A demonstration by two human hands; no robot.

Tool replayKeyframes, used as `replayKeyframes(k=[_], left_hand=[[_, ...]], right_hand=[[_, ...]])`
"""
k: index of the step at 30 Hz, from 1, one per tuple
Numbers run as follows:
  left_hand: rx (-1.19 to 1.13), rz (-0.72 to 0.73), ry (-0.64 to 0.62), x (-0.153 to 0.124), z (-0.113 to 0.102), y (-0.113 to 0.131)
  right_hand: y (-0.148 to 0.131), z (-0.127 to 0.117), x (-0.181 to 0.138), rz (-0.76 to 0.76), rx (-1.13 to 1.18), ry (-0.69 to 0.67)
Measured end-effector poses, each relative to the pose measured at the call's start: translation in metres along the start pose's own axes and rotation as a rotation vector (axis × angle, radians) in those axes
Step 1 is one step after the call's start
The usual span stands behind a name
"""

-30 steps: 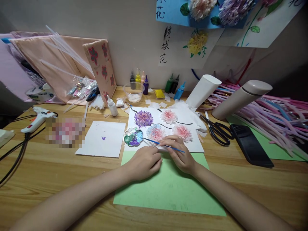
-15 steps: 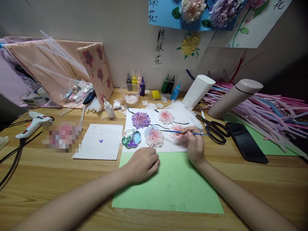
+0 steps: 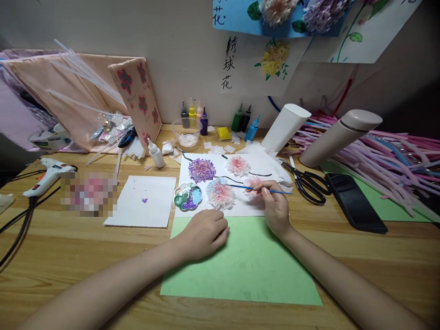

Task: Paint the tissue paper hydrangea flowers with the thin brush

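Note:
My right hand (image 3: pixel 276 206) pinches a thin blue paintbrush (image 3: pixel 256 187). The bristle end points left and meets the right side of a pink paper flower (image 3: pixel 220 194) whose upper part is tinted light blue. Behind my right fingers another pink flower (image 3: pixel 252 187) is partly hidden. My left hand (image 3: pixel 204 233), loosely curled with nothing seen in it, rests on the green sheet (image 3: pixel 247 270) at the lower edge of the white paper (image 3: pixel 254 213). Just above it sits a flower-shaped palette (image 3: pixel 188 197) with green, blue and purple paint. A purple flower (image 3: pixel 201 170) and a pink one (image 3: pixel 238 165) lie farther back.
Black scissors (image 3: pixel 311 185) and a phone (image 3: pixel 355 201) lie to the right. A white pad (image 3: pixel 140 201) and a glue gun (image 3: pixel 44 176) with its cable are on the left. Paint bottles (image 3: pixel 204 122), a clear bowl (image 3: pixel 186 135) and a tumbler (image 3: pixel 338 137) stand at the back.
My right hand has shifted slightly left with the paintbrush, its bristle end staying by the blue-tinted flower. The left hand keeps its place. The view has tilted down a little.

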State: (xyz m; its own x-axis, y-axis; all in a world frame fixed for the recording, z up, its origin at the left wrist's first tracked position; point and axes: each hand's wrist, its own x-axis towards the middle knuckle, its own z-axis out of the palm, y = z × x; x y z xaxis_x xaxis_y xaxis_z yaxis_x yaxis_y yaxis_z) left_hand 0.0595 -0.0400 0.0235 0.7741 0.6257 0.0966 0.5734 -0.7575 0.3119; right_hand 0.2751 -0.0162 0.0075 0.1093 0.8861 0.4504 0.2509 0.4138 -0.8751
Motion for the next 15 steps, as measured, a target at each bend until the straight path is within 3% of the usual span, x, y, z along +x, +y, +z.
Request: replayKeyframes(k=[6, 15], left_hand=[[0.004, -0.004, -0.005, 0.0011, -0.0010, 0.0003], [0.011, -0.008, -0.009, -0.0001, -0.0013, 0.0006]], right_hand=[[-0.0003, 0.0007, 0.0010, 0.021, -0.024, -0.012], [0.0024, -0.0002, -0.0015, 0.053, 0.062, 0.082]])
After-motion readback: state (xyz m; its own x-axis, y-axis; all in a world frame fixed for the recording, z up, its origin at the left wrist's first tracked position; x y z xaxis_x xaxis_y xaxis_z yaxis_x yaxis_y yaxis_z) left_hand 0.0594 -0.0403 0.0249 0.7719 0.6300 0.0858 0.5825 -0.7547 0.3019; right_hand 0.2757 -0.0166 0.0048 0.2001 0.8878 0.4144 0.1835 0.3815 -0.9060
